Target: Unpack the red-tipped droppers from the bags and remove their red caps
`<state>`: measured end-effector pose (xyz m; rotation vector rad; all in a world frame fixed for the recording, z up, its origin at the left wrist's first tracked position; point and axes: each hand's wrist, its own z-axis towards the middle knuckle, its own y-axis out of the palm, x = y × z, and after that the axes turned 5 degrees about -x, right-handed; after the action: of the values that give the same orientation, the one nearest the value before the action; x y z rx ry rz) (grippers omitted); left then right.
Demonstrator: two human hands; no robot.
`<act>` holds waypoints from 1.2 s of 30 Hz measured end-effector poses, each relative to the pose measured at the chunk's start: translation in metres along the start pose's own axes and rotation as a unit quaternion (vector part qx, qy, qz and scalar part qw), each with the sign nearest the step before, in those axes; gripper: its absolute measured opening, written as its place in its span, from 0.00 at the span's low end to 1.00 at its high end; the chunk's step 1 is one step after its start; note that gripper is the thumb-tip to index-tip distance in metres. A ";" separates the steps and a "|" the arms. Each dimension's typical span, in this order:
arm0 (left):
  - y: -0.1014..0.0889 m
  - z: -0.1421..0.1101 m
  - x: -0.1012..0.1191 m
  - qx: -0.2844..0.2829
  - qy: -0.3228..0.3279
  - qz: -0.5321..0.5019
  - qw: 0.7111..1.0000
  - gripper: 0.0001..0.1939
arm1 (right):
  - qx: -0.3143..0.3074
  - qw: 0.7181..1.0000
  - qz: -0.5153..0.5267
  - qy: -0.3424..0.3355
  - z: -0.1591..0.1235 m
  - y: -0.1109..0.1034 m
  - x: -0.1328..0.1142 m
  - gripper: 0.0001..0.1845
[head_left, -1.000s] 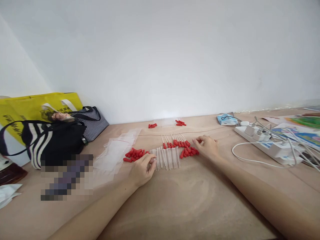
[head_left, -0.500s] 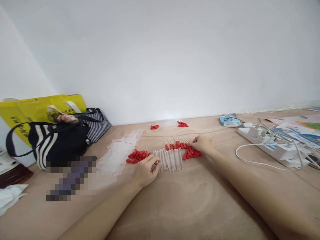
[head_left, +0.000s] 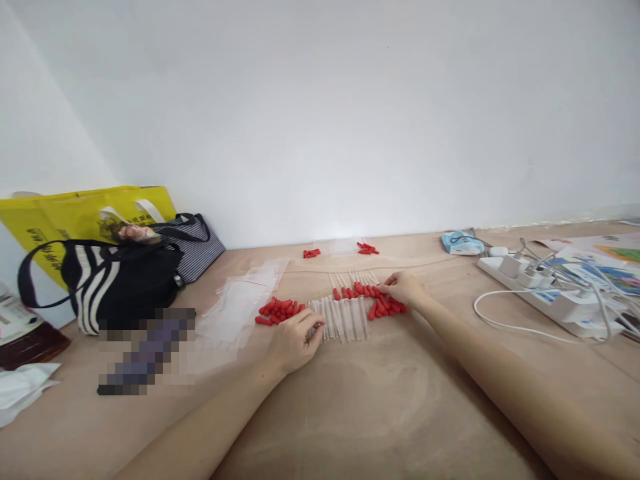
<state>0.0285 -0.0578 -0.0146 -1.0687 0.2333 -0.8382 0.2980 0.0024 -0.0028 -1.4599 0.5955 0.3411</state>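
Observation:
Clear thin tubes [head_left: 345, 320] lie side by side in a row on the table. At their left end is my left hand [head_left: 297, 340], its fingers curled in a pinch; whatever they hold is hidden. Behind the tubes, droppers [head_left: 361, 288] with red rubber bulbs lie with their thin stems pointing away from me. My right hand [head_left: 404, 289] pinches the red bulb of the dropper at the right end of that row. One pile of loose red bulbs [head_left: 277, 310] sits beyond my left hand, and another heap of red bulbs [head_left: 384, 307] lies below my right fingers.
Clear plastic bags [head_left: 243, 300] are spread on the left, near a black bag [head_left: 130, 287] and a yellow bag [head_left: 45, 220]. More red bulbs [head_left: 311, 253] lie by the wall. A blue mask [head_left: 461, 243] and a white power strip [head_left: 545, 293] with cables occupy the right.
The whole view has shifted slightly. Both hands keep nearly the same places and poses beside the tubes and the droppers.

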 end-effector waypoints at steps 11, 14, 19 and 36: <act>0.000 0.004 0.001 0.044 0.015 0.048 0.998 0.08 | 0.071 0.988 -0.028 -0.136 -0.033 -0.005 0.000 0.10; 0.000 0.006 0.004 0.069 0.036 0.092 0.993 0.14 | 0.152 0.949 -0.071 -0.268 -0.055 0.011 -0.002 0.10; 0.003 0.008 0.008 0.061 0.085 0.140 0.985 0.15 | 0.190 0.879 -0.085 -0.429 -0.075 0.036 -0.009 0.08; 0.011 0.009 0.017 0.099 0.166 0.098 0.976 0.08 | 0.233 0.822 -0.075 -0.514 -0.081 0.043 -0.018 0.07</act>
<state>0.0503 -0.0614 -0.0154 -0.7022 0.5178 -0.8396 0.2459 -0.0706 -0.0284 -0.6643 -0.3136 0.7261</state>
